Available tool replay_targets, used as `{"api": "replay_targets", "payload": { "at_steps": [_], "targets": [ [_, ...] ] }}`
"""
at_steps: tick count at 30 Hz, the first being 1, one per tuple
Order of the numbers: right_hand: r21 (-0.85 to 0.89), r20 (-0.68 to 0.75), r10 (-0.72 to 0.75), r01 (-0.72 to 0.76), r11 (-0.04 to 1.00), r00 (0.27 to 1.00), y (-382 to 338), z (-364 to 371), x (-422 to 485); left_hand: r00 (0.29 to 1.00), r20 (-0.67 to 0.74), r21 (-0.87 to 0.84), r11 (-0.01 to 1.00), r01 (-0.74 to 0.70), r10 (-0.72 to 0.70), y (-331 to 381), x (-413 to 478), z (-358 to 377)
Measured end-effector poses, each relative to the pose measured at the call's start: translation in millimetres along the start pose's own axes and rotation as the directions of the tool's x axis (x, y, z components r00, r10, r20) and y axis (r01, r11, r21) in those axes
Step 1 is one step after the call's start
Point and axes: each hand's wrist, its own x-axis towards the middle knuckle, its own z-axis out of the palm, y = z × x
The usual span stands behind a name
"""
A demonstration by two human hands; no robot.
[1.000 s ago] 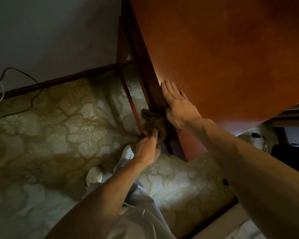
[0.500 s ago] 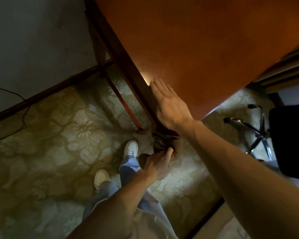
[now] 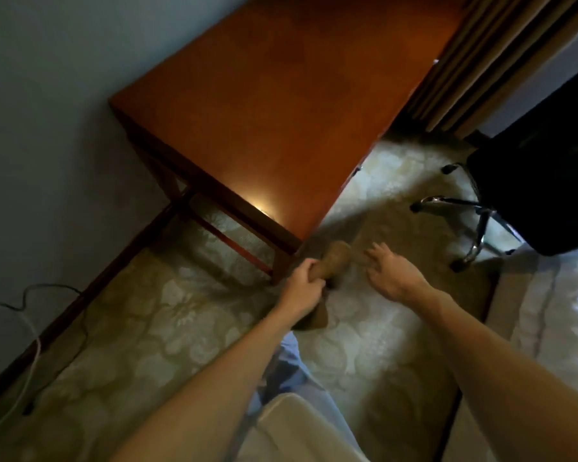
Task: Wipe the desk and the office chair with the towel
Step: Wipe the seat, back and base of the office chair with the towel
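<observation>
Left hand (image 3: 302,285) grips brown towel (image 3: 331,265) — bunched, lumpy — at frame centre, just below desk (image 3: 281,105) corner. Right hand (image 3: 389,273) beside it, fingers spread, holding nothing; office chair (image 3: 531,191) right.

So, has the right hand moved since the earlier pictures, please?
Yes. The right hand has come off the desk, past its near corner, and now hovers over the carpet.

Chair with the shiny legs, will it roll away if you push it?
Probably: the office chair stands on small casters. The patterned carpet looks soft, so it may roll slowly. Its shiny legs spread wide, so tipping seems unlikely.
</observation>
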Motion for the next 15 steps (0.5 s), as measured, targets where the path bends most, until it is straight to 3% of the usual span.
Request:
{"api": "replay_targets", "payload": {
  "at_steps": [4,7,11,15],
  "targets": [
    [0.089,0.044,0.062,-0.066,0.994,0.997,22.4,1.7,-36.3,0.998,-0.053,-0.209,0.978,0.006,-0.018,45.3,-12.3,-6.9],
    [0.116,0.03,0.078,-0.081,0.99,0.996,44.1,-9.5,-52.1,0.997,-0.003,-0.354,0.933,0.07,-0.076,84.3,-19.1,-2.5],
    [0.102,0.021,0.09,-0.092,0.99,0.996,84.2,-33.1,-64.3,0.993,0.087,-0.405,0.908,0.105,-0.076,137.7,-27.3,22.2],
    [0.251,-0.013,0.113,-0.106,0.962,0.994,125.8,-65.1,-72.6,0.982,0.183,-0.432,0.892,0.131,-0.056,187.6,-24.2,68.9]
  ]
}}
